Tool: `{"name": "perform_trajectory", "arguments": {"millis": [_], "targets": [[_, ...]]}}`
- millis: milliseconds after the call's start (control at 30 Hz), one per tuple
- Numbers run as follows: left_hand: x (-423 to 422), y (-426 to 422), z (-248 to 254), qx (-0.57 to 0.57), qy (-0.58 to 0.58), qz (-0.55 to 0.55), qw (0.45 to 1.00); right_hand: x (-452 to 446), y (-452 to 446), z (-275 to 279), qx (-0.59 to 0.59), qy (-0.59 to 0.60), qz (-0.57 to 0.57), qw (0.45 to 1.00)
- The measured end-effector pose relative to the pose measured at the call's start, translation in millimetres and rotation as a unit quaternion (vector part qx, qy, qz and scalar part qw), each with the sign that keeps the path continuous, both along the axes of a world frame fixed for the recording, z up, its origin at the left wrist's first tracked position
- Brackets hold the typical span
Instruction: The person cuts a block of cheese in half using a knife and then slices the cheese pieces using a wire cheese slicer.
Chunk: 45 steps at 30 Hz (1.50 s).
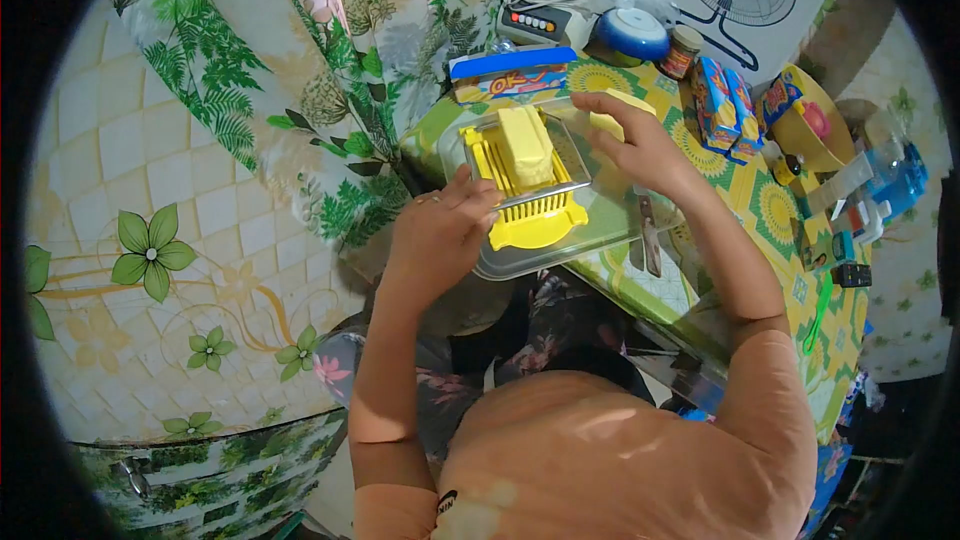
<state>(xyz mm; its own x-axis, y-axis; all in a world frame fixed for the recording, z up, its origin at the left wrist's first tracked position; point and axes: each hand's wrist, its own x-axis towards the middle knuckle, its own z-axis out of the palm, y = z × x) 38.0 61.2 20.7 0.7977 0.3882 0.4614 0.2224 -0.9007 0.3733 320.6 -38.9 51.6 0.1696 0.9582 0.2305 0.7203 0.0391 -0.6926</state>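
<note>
A pale yellow block [524, 147] lies on a yellow slicer [540, 224] with a metal-edged frame, inside a clear tray [500, 265]. My left hand [447, 225] is at the slicer's left side, its fingers closed on the frame's corner. Beside the block to the right, my right hand [632, 140] has its fingers apart and curved, with nothing gripped between them. Another pale yellow piece [622, 112] lies just behind that hand. A knife [649, 236] rests at the tray's right side.
Behind the tray is a blue-edged box [513, 74]. Further back are a blue bowl [632, 34], a jar [680, 51] and a blender base [541, 18]. To the right stand blue packets [722, 108], a yellow tub [808, 120] and bottles. A curtain hangs at the left.
</note>
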Motion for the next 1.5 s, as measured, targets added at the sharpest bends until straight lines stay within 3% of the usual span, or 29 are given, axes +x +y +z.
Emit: {"name": "perform_trajectory", "arguments": {"millis": [67, 300, 500, 1500], "targets": [[-0.3, 0.0, -1.6, 0.011, 0.003, 0.002, 1.000, -17.8, -1.7, 11.8, 0.033, -0.002, 0.027, 0.999], [0.1, -3.9, -5.7, 0.026, 0.018, 0.022, 0.999, -34.0, 25.9, -1.3, 0.114, -0.177, 0.175, 0.962], [0.8, -9.0, -5.9, 0.035, 0.030, 0.043, 0.998, -35.3, 34.0, 5.2, -0.005, -0.172, 0.213, 0.962], [-0.6, -22.8, -32.8, 0.092, 0.013, 0.075, 0.993, -37.2, 35.2, 5.6, -0.028, -0.175, 0.197, 0.964]]}}
